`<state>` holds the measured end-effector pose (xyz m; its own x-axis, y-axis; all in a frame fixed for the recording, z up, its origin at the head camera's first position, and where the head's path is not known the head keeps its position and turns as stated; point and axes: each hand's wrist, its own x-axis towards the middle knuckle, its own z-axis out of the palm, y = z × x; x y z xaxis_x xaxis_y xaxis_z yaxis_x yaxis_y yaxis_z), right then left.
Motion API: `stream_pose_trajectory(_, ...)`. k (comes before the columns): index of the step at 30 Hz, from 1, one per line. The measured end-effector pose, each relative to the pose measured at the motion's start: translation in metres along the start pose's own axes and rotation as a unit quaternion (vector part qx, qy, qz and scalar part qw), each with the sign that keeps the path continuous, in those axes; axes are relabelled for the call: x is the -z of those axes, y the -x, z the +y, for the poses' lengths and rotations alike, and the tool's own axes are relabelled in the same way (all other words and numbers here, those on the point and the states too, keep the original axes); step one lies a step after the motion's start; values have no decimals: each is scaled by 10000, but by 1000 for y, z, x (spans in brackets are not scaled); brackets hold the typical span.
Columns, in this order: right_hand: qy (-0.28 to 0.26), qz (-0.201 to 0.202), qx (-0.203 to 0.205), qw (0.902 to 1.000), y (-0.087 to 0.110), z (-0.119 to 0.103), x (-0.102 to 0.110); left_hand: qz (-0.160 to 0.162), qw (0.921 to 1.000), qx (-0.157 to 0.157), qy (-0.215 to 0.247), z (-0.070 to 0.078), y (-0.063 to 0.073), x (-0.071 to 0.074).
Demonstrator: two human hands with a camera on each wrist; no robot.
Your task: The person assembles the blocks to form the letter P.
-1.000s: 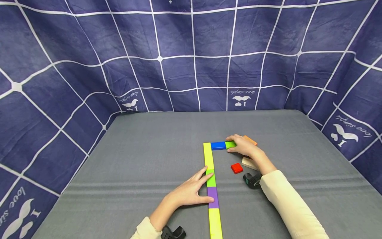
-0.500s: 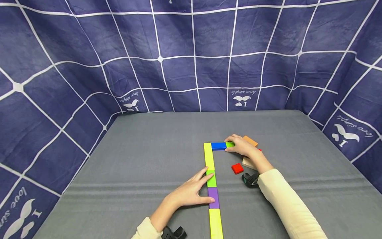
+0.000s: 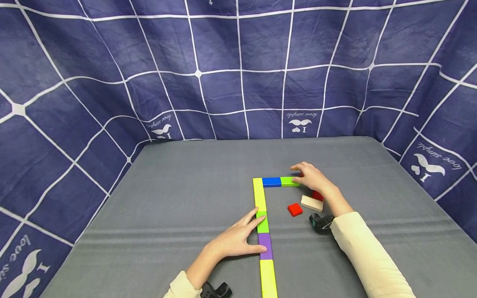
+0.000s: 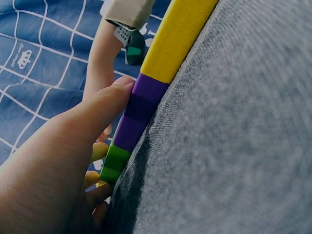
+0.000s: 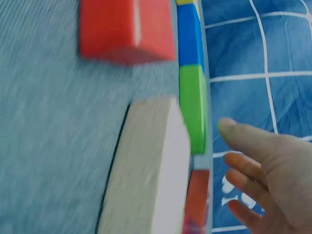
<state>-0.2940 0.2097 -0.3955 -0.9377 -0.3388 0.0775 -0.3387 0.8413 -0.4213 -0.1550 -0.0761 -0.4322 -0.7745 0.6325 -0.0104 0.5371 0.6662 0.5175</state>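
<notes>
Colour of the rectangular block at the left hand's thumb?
Purple; the rectangular purple block shows best in the left wrist view.

Blue blk (image 3: 271, 182); R of it, green blk (image 3: 287, 181); L, yel blk (image 3: 259, 194); in front R, red blk (image 3: 295, 210); under, grey cloth (image 3: 186, 186); behind, navy curtain (image 3: 225, 93) w/ white grid.

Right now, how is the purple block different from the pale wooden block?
The purple block is strongly coloured; the pale wooden block looks unpainted. The purple block sits end to end between a green block and a yellow block; the wooden one lies apart, slanted. The left hand's thumb touches the purple block; no hand touches the wooden one.
</notes>
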Motion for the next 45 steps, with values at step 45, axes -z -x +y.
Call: stream_pose_trajectory(45, 471, 207, 37, 9987, 15, -2, -22, -1, 10000, -12, 33, -1, 0, 0)
